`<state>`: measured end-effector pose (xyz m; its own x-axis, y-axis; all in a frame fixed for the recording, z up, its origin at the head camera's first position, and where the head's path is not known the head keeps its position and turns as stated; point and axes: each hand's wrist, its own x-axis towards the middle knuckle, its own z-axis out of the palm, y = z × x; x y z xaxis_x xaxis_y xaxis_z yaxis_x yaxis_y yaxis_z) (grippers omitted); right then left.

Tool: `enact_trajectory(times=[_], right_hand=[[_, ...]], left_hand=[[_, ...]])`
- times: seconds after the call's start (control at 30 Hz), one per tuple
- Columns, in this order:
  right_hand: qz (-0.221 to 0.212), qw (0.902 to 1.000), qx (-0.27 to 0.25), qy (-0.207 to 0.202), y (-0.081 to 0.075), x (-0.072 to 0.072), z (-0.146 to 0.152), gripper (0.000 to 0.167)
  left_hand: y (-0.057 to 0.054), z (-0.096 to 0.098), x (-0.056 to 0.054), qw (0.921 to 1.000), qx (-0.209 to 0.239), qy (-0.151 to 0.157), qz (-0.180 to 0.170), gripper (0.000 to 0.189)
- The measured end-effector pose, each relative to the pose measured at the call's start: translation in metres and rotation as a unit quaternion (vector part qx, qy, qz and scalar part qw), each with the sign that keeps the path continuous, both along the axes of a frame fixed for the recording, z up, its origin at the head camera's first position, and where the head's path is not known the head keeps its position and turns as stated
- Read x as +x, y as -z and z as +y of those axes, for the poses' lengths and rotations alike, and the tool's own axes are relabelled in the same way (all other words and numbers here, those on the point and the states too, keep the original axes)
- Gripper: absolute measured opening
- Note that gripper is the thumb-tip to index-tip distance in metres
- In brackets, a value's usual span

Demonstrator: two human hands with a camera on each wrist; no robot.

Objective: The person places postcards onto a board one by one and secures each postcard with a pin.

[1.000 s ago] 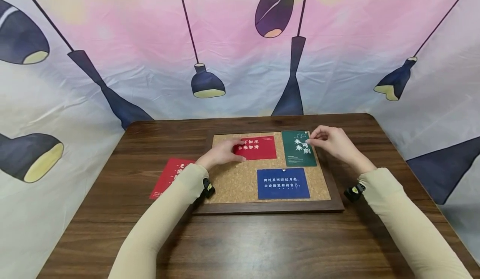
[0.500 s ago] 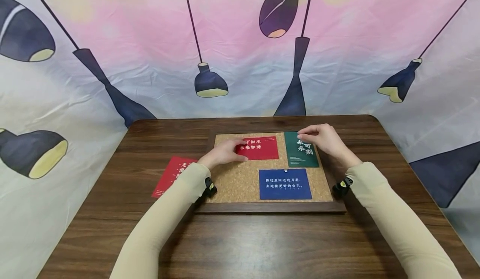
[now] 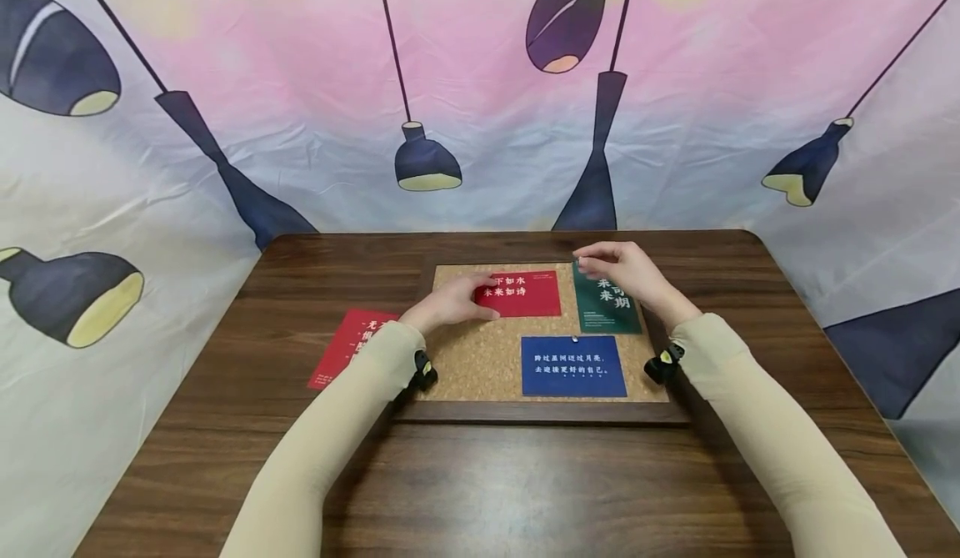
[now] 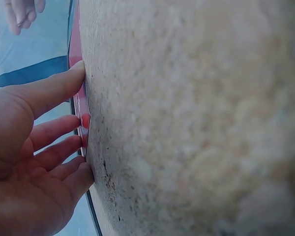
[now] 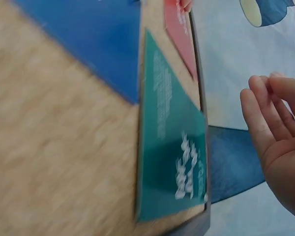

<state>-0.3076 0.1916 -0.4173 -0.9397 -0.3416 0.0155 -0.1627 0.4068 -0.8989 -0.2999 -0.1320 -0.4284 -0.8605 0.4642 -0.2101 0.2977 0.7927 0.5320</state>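
A red card (image 3: 525,293) with white lettering lies on a cork board (image 3: 472,366). My left hand (image 3: 453,299) rests over its left end, fingers and thumb spread; in the left wrist view the fingertips (image 4: 78,142) touch the card. My right hand (image 3: 626,273) is raised over the top of a green card (image 3: 607,312), thumb and fingertips drawn together. Whether something small is between them I cannot tell. A small pale pin (image 5: 205,197) shows at the green card's edge. Below lies a blue card (image 3: 573,368) with a pin (image 3: 575,339) at its top edge.
Another red card (image 3: 348,349) lies on the brown wooden table (image 3: 525,491), left of the board and partly behind my left sleeve. A dark wooden frame (image 3: 540,413) edges the board. A patterned cloth (image 3: 480,57) with printed lamps hangs behind the table.
My right hand has moved left and slightly up, from the green card's right edge to over its top. My left hand stays on the red card.
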Motion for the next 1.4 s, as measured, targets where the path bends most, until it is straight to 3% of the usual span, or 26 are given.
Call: enact_trajectory(times=[0.17,0.3,0.63,1.07,1.4], right_hand=[[-0.032,0.9986,-0.03,0.03,-0.008,-0.009,-0.012,0.036],[-0.087,0.9941,-0.04,0.049,-0.01,-0.016,-0.019,0.039],[-0.238,0.969,-0.059,0.029,-0.002,-0.043,-0.033,0.039],[-0.3,0.9487,-0.094,0.037,0.011,-0.054,-0.039,0.039],[-0.308,0.9485,-0.073,0.0,0.015,-0.056,-0.036,0.039]], left_hand=[[0.001,0.0,-0.002,1.0,0.004,0.001,0.002,0.074],[0.005,0.0,-0.002,0.9999,0.014,-0.001,-0.001,0.074],[0.001,-0.002,-0.003,0.9999,0.008,0.01,-0.005,0.072],[-0.007,0.002,-0.002,0.9999,-0.008,0.013,0.0,0.071],[-0.005,0.004,-0.006,0.9999,-0.009,0.011,-0.006,0.071]])
